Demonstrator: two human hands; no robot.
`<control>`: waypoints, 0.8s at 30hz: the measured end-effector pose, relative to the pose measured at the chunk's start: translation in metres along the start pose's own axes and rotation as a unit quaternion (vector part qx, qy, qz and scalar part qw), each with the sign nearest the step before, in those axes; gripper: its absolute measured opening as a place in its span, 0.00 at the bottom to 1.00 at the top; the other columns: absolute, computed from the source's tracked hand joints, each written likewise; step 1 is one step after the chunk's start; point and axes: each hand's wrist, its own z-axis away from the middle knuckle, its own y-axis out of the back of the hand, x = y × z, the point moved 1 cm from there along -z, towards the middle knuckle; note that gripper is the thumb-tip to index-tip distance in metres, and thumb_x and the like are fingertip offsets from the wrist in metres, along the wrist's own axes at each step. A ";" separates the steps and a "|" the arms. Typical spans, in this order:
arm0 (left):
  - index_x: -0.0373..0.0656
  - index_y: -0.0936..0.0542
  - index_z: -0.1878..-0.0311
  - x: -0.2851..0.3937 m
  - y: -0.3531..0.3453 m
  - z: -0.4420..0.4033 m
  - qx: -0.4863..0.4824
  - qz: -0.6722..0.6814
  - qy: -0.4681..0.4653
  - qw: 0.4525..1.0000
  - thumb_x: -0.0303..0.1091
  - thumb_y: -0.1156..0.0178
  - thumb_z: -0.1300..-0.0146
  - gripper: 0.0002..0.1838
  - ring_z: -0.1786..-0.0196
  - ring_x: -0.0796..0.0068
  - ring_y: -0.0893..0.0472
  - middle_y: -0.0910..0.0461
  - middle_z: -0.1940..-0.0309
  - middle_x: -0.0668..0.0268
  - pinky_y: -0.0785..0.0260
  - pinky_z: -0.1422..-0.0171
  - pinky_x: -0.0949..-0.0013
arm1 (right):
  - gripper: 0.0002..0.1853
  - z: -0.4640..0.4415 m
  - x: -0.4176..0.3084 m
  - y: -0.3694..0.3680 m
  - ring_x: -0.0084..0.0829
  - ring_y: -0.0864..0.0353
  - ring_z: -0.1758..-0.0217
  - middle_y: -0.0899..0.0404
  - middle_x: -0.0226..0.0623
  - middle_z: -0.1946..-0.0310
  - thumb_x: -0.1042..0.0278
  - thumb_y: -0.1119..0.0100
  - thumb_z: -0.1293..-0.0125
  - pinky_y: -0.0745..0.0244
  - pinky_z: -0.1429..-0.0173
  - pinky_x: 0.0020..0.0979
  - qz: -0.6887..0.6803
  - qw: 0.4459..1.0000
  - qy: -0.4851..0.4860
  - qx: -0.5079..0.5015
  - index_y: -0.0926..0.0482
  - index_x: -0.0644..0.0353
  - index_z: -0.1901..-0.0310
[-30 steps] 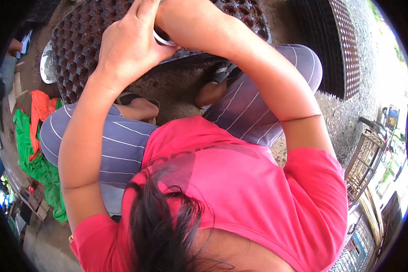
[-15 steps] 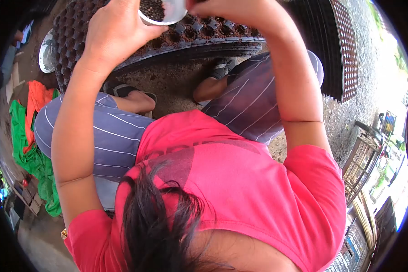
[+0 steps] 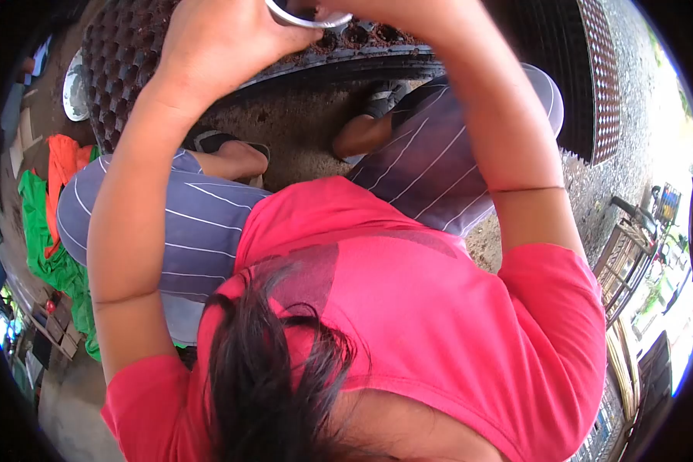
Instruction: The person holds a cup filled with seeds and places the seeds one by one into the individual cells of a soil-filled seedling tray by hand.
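At the top of the head view, my left hand (image 3: 222,48) is wrapped round a white cup (image 3: 312,19), its thumb along the near rim. Dark seeds showed in this cup a moment earlier; now its inside is mostly hidden. My right hand (image 3: 369,6) is at the cup's mouth on the right, its fingers largely cut off by the frame edge, so what they hold cannot be made out. Beneath both hands lies a dark cell tray (image 3: 119,73) with soil in its round cells.
Stacked black trays (image 3: 550,69) stand on the right. Green cloth (image 3: 46,254) and orange cloth (image 3: 63,165) lie on the left. A metal bicycle basket (image 3: 624,258) is at the far right. A person's limb (image 3: 29,66) shows at the upper left.
The cup first came into fuller view and then moved up and right with my left hand. My right hand moved away from the cup, then back over its mouth.
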 end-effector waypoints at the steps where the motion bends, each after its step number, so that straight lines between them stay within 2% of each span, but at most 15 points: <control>1: 0.42 0.30 0.32 0.001 -0.002 0.000 0.004 -0.010 -0.012 1.000 0.39 0.17 0.57 0.47 0.39 0.42 0.18 0.19 0.41 0.47 0.24 0.37 0.49 | 0.07 0.001 -0.006 -0.010 0.45 0.09 0.63 0.11 0.44 0.69 0.67 0.32 0.44 0.16 0.56 0.40 0.123 0.992 0.013 0.026 0.11 0.56 0.64; 3: 0.41 0.32 0.30 0.001 -0.007 0.006 0.011 -0.030 -0.030 0.999 0.39 0.17 0.57 0.49 0.39 0.42 0.18 0.20 0.40 0.47 0.23 0.36 0.49 | 0.09 -0.007 0.000 -0.037 0.40 0.09 0.57 0.10 0.40 0.64 0.67 0.31 0.45 0.16 0.52 0.39 0.068 0.987 0.135 0.051 0.11 0.53 0.61; 7: 0.40 0.33 0.30 -0.010 -0.005 0.007 -0.003 -0.063 -0.023 0.998 0.40 0.17 0.57 0.50 0.39 0.42 0.18 0.20 0.39 0.46 0.23 0.36 0.49 | 0.07 -0.013 -0.003 -0.048 0.40 0.11 0.53 0.11 0.41 0.61 0.68 0.31 0.44 0.18 0.48 0.38 0.086 0.975 0.195 0.067 0.11 0.53 0.63; 9: 0.39 0.33 0.30 -0.010 -0.004 0.008 0.008 -0.045 -0.027 0.999 0.40 0.18 0.56 0.50 0.39 0.42 0.18 0.21 0.38 0.46 0.23 0.36 0.49 | 0.07 -0.011 -0.002 -0.051 0.40 0.12 0.51 0.11 0.42 0.58 0.68 0.33 0.43 0.19 0.46 0.39 -0.001 0.984 0.136 0.118 0.11 0.53 0.62; 10: 0.39 0.33 0.30 -0.010 -0.003 0.009 0.019 -0.029 -0.036 0.999 0.40 0.18 0.56 0.50 0.38 0.42 0.19 0.21 0.38 0.46 0.23 0.36 0.49 | 0.07 -0.016 0.000 -0.049 0.44 0.12 0.54 0.12 0.47 0.62 0.68 0.34 0.41 0.19 0.49 0.42 0.006 0.972 0.204 0.115 0.11 0.56 0.63; 11: 0.39 0.33 0.30 -0.013 -0.005 0.010 0.022 -0.028 -0.031 0.999 0.40 0.18 0.56 0.50 0.38 0.42 0.19 0.21 0.38 0.46 0.23 0.36 0.49 | 0.07 -0.015 0.002 -0.048 0.44 0.12 0.54 0.12 0.47 0.62 0.68 0.34 0.41 0.19 0.49 0.42 0.005 0.971 0.209 0.112 0.11 0.56 0.63; 13: 0.37 0.33 0.30 -0.020 -0.007 0.012 0.054 -0.071 -0.064 0.994 0.41 0.18 0.55 0.50 0.38 0.42 0.19 0.21 0.37 0.46 0.23 0.37 0.49 | 0.07 -0.015 -0.013 -0.027 0.50 0.12 0.59 0.13 0.53 0.66 0.69 0.35 0.41 0.19 0.52 0.46 -0.087 0.994 0.053 0.048 0.12 0.59 0.63; 14: 0.37 0.33 0.30 -0.020 -0.005 0.014 0.051 -0.071 -0.059 0.994 0.41 0.18 0.55 0.50 0.38 0.42 0.19 0.21 0.37 0.46 0.23 0.37 0.49 | 0.07 -0.016 -0.014 -0.026 0.54 0.12 0.62 0.15 0.57 0.68 0.72 0.36 0.41 0.19 0.55 0.48 -0.114 0.988 0.077 0.077 0.12 0.63 0.64; 15: 0.37 0.33 0.30 -0.020 -0.001 0.014 0.030 -0.077 -0.045 0.996 0.42 0.19 0.54 0.49 0.39 0.42 0.19 0.21 0.38 0.46 0.23 0.37 0.49 | 0.07 -0.015 -0.014 -0.025 0.54 0.12 0.62 0.15 0.57 0.68 0.72 0.36 0.41 0.19 0.55 0.48 -0.117 0.987 0.076 0.074 0.12 0.63 0.64; 17: 0.36 0.33 0.30 -0.021 0.004 0.011 0.009 -0.084 -0.033 0.996 0.42 0.19 0.54 0.49 0.39 0.42 0.18 0.21 0.38 0.46 0.23 0.36 0.50 | 0.09 -0.015 -0.011 -0.015 0.53 0.12 0.62 0.14 0.57 0.66 0.74 0.37 0.43 0.18 0.55 0.47 -0.186 0.982 0.017 0.036 0.11 0.66 0.63; 18: 0.37 0.33 0.30 -0.023 0.005 0.011 0.028 -0.106 -0.028 0.994 0.42 0.19 0.54 0.49 0.40 0.42 0.18 0.21 0.38 0.46 0.23 0.36 0.50 | 0.11 -0.015 -0.007 -0.007 0.51 0.11 0.62 0.13 0.57 0.66 0.75 0.37 0.45 0.17 0.54 0.44 -0.179 0.984 0.001 0.011 0.10 0.67 0.61; 19: 0.37 0.33 0.30 -0.025 0.006 0.012 0.046 -0.128 -0.022 0.991 0.42 0.19 0.54 0.49 0.40 0.42 0.18 0.21 0.39 0.46 0.24 0.36 0.50 | 0.11 -0.012 -0.006 0.005 0.45 0.10 0.65 0.12 0.54 0.68 0.76 0.36 0.45 0.17 0.56 0.40 -0.238 0.971 0.014 0.029 0.10 0.67 0.61; 23: 0.38 0.31 0.32 -0.051 0.019 0.008 0.072 -0.102 -0.007 0.992 0.35 0.16 0.59 0.49 0.40 0.42 0.18 0.18 0.44 0.45 0.24 0.36 0.51 | 0.09 0.013 -0.011 0.029 0.34 0.13 0.71 0.12 0.45 0.73 0.77 0.35 0.45 0.19 0.61 0.34 -0.250 0.967 -0.037 0.035 0.11 0.66 0.62; 24: 0.38 0.31 0.33 -0.057 0.021 0.007 0.085 -0.102 -0.011 0.991 0.33 0.17 0.59 0.48 0.40 0.42 0.18 0.18 0.45 0.45 0.25 0.36 0.52 | 0.09 0.010 -0.010 0.028 0.35 0.13 0.70 0.12 0.45 0.73 0.76 0.35 0.46 0.18 0.60 0.34 -0.235 0.963 -0.111 -0.074 0.10 0.66 0.62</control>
